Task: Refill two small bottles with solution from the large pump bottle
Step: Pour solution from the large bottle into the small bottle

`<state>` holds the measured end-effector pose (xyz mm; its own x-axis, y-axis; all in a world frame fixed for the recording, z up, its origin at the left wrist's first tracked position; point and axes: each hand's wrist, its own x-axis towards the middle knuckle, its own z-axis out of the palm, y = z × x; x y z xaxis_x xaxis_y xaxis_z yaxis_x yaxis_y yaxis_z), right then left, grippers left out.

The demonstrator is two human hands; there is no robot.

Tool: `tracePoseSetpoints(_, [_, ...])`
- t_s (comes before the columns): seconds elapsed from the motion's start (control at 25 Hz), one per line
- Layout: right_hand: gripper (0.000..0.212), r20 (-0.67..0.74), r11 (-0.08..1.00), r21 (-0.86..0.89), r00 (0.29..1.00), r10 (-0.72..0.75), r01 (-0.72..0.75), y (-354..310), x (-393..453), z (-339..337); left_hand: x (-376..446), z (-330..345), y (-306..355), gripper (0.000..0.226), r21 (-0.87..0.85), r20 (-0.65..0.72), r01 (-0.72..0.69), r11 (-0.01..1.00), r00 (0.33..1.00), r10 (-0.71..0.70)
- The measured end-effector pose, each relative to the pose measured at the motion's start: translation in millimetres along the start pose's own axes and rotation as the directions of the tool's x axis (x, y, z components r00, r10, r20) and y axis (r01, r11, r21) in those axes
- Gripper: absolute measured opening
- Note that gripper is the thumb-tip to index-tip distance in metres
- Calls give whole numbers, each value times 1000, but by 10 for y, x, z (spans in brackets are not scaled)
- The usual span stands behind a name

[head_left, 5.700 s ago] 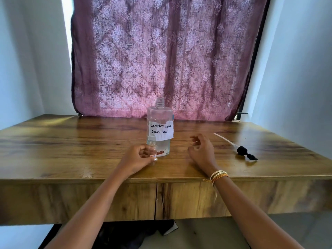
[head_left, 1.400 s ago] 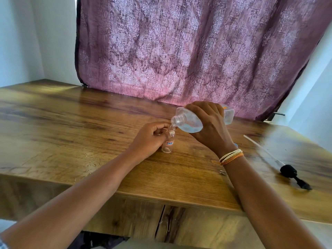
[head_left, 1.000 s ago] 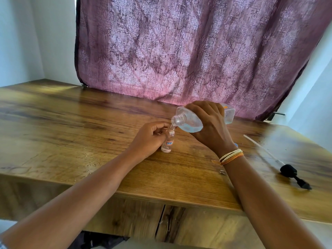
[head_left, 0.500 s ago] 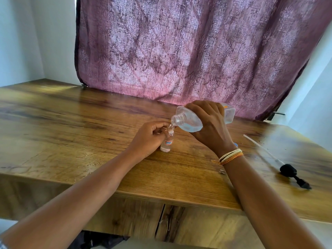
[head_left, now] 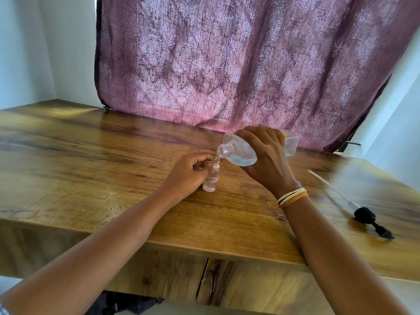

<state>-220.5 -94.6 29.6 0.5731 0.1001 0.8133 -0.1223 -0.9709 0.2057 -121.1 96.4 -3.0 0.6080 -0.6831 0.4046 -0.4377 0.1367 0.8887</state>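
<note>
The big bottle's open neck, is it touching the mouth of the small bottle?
Cannot tell. In the head view the large bottle is tilted with its neck just above the small bottle, but no clear gap or contact shows.

1. The left half of the table (head_left: 79, 155) lay bare, open to a passing hand.
2. Both hands and the bottles crowded the middle.
3. The pump (head_left: 363, 215) lay across the right side, near the edge.
4. The curtain (head_left: 238, 64) closed off the back.

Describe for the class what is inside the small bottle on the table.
The small bottle, held by the left hand, shows clear liquid through its wall. Its label and the fingers cover part of it, so the exact level cannot be read.
</note>
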Motion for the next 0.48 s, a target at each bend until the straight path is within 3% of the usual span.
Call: tracePoseSetpoints(0.48, [51,-18,1000,12,1000,-11,11,-22,7,-14,3,3,-17,23,-31,4,13,999,1000,-13])
